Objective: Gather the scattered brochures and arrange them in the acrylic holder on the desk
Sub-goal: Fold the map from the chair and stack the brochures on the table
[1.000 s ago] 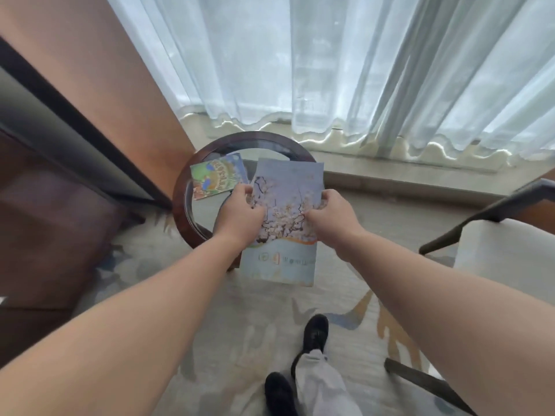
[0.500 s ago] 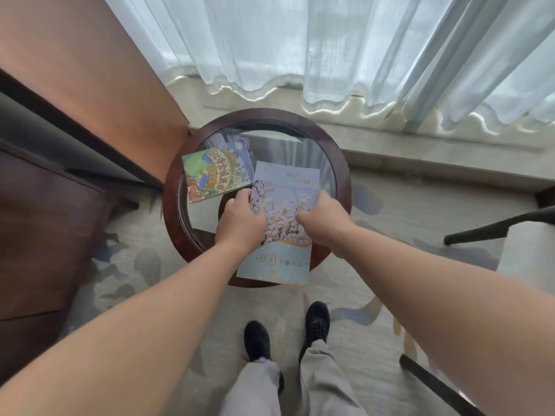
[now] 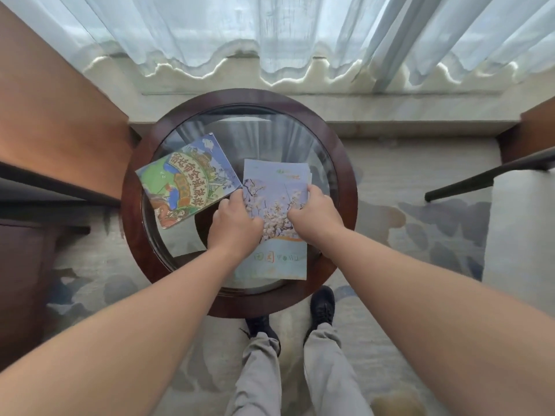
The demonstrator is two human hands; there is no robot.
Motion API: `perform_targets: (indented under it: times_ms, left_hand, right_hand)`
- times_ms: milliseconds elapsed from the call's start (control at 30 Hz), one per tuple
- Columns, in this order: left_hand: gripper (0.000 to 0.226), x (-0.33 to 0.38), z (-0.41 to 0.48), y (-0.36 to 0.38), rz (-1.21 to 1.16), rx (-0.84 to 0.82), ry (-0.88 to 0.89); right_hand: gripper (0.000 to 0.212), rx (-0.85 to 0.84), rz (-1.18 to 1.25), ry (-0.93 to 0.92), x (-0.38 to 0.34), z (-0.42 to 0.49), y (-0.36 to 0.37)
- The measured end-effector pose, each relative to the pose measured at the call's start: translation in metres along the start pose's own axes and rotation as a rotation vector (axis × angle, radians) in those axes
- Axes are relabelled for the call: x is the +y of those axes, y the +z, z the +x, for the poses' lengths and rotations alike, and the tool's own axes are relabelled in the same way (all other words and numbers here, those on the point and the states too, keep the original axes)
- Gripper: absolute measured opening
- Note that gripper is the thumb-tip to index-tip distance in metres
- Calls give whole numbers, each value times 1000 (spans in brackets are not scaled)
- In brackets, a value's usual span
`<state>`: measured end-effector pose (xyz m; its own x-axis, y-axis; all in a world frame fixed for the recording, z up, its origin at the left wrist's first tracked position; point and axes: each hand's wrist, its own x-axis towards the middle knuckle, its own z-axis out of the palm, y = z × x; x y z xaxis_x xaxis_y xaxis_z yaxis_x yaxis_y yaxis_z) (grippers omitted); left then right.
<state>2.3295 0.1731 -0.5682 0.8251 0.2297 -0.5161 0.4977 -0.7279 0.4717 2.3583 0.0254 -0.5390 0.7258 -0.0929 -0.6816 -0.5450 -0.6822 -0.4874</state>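
Note:
A pale blue brochure stack with white blossoms (image 3: 274, 193) lies over the round glass-topped table (image 3: 345, 187). My left hand (image 3: 234, 226) grips its left edge and my right hand (image 3: 313, 216) grips its right edge, fingers curled over the paper. A colourful cartoon-map brochure (image 3: 186, 180) lies flat on the glass to the left, just beside my left hand and apart from the stack. No acrylic holder is in view.
A wooden cabinet (image 3: 57, 121) stands at the left, a chair with a dark armrest (image 3: 492, 178) at the right. Sheer curtains (image 3: 270, 34) hang behind the table. My shoes (image 3: 322, 304) stand at the table's near rim on patterned carpet.
The view has tilted down and closer over the table. Both hands, still holding the blossom brochures, have lowered them over the glass top beside the cartoon brochure.

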Motion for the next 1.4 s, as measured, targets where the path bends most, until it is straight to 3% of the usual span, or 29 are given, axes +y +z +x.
perform_targets:
  times_ms: [233, 700, 867, 1000, 1167, 1300, 1400]
  left_hand:
    - [61, -4, 18, 10, 74, -67, 17]
    - [69, -3, 23, 8, 126, -98, -6]
    - [71, 9, 26, 16, 327, 94, 275]
    - [72, 23, 51, 38, 434, 45, 410]
    - [76, 11, 60, 66, 636, 4, 417]
    - [74, -19, 31, 73, 610, 63, 528]
    - [78, -49, 7, 76, 676, 55, 596]
  right_hand:
    - [48, 14, 6, 92, 7, 17, 16]
    - [56, -9, -106, 40, 12, 30, 16]
    - [94, 52, -477, -234, 14, 39, 7]
    - [111, -45, -750, -431, 17, 57, 1]
    - [116, -56, -794, -448, 28, 64, 9]
    - [110, -18, -798, -451, 32, 64, 11]
    - [118, -36, -828, -437, 32, 63, 9]
